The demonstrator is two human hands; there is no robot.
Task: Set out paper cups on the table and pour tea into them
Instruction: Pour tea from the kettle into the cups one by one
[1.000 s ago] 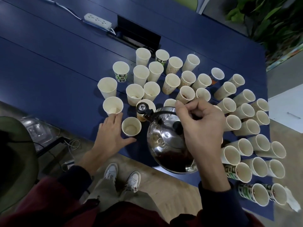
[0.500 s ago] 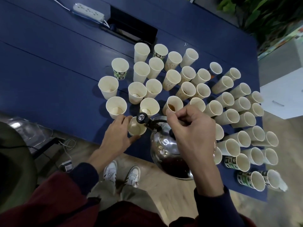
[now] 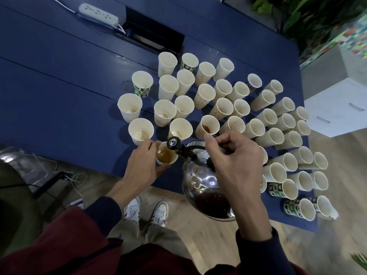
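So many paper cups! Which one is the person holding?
The cup at the near table edge, below the kettle spout: the left hand grips it, and it holds the most tea.

**Bright steel, dull paper, painted blue**

The kettle (image 3: 200,181) at 6 o'clock is mirror-polished metal, smooth enough to carry reflections. Its spout cap (image 3: 172,143) is matt black (plastic, by the look). The paper cups (image 3: 224,66) spread from 12 to 4 o'clock are matt cream, and some have printed green bands. The cup at the spout (image 3: 164,156) holds glossy amber liquid. The table (image 3: 59,76) is smooth satin blue. At 11 o'clock lies a white plastic power strip (image 3: 98,13). The floor (image 3: 178,215) is pale wood.
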